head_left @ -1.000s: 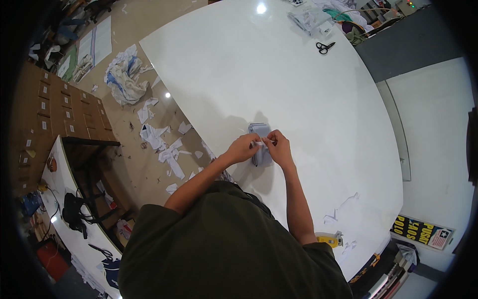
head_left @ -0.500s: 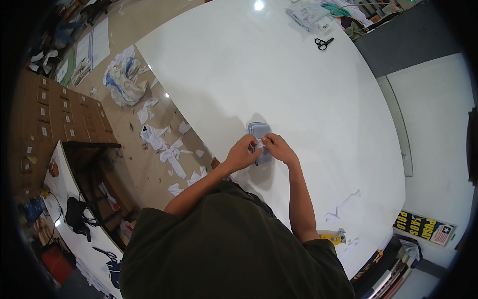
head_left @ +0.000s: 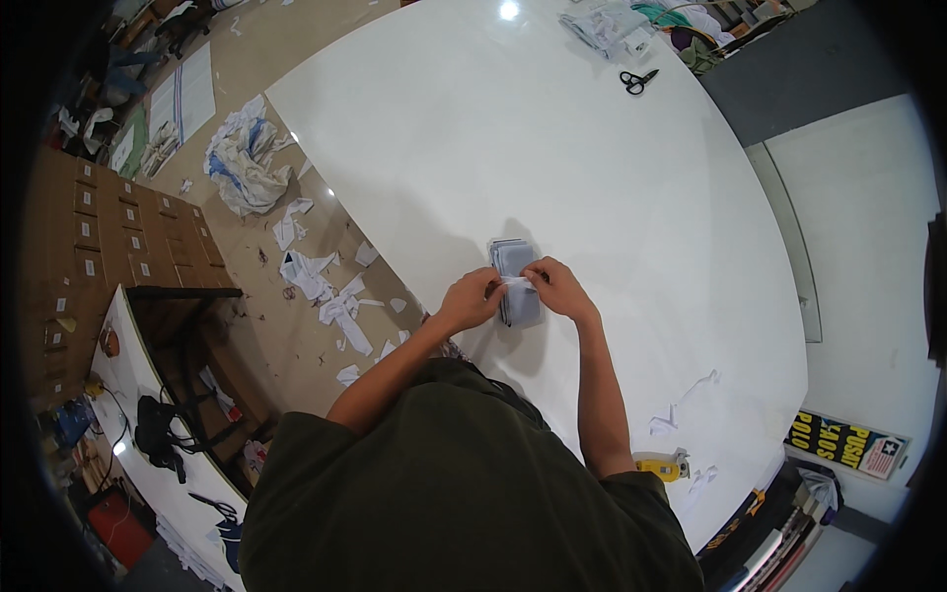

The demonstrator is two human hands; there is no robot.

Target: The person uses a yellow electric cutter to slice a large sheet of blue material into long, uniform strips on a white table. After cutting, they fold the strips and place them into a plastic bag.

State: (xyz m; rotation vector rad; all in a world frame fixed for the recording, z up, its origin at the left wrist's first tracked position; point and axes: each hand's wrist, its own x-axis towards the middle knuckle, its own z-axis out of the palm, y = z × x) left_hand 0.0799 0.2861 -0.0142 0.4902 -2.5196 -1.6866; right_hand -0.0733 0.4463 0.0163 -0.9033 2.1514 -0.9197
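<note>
A stack of thin grey-blue pieces [head_left: 512, 259] lies on the white table [head_left: 424, 148] in front of me; whether they are cloth or plastic I cannot make out. Across its middle runs a narrow white strip [head_left: 516, 282], pulled fairly straight between my hands. My left hand [head_left: 473, 299] pinches the strip's left end beside the stack. At the other end, my right hand [head_left: 560, 289] has its fingers closed on the strip, close above the stack's right edge.
Black scissors [head_left: 638, 82] and clear-wrapped packs [head_left: 604, 30] lie at the table's far right. Nearer, right of my arm, are a yellow tool [head_left: 663, 467] and white scraps [head_left: 667, 424]. Floor scraps [head_left: 342, 308] and cardboard boxes [head_left: 89, 232] are to the left.
My hands have drawn slightly apart, and the white strip, bunched between the fingers before, now shows stretched across the stack. The stack stays in about the same place.
</note>
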